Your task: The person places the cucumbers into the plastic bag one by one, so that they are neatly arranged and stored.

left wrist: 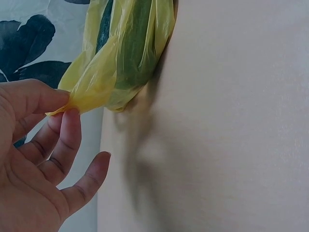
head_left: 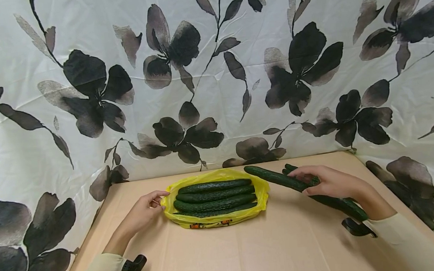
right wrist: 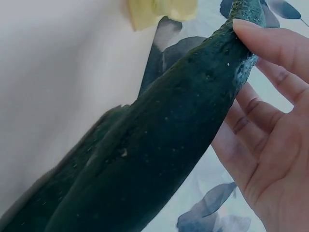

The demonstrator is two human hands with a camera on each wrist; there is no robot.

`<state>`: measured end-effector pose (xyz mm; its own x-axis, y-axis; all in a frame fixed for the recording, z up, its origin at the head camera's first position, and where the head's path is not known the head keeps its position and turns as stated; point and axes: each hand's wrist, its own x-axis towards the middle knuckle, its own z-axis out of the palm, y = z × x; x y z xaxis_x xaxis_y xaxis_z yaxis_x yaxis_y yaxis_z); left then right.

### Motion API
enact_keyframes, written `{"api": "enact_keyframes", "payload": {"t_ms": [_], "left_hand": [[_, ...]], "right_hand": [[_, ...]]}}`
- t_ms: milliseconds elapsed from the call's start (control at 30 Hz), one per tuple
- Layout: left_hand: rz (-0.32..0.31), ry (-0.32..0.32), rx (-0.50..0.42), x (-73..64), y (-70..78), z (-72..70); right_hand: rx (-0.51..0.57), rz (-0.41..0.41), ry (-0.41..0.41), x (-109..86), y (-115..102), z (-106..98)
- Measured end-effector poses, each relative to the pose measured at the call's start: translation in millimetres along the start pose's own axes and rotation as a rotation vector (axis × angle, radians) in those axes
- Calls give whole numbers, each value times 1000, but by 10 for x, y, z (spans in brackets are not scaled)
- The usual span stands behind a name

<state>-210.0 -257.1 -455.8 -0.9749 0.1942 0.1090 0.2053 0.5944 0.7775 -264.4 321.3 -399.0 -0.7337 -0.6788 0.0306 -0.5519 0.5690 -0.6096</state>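
A yellow plastic bag lies open on the table with several dark green cucumbers side by side in it. My left hand pinches the bag's left edge between thumb and fingertips, as the left wrist view shows. To the bag's right, my right hand grips a long cucumber between thumb and fingers. It slants, its far end close to the bag's right rim. Behind and partly beneath it is another cucumber, mostly hidden in the head view.
The pale brown tabletop stretches in front of the bag. A white cloth with dark flowers hangs behind the table and along its sides. Dark wrist cameras sit at the left wrist and right wrist.
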Motion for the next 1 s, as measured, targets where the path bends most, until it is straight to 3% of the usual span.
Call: {"api": "enact_keyframes", "payload": {"t_ms": [367,1000], "left_hand": [[3,-11,8,-9,-19,-16],[16,-18,-23,-31,-3,-22]], "right_hand": [[94,-32,-33,224,-246,31],[75,-111,-76,622,-619,102]]}}
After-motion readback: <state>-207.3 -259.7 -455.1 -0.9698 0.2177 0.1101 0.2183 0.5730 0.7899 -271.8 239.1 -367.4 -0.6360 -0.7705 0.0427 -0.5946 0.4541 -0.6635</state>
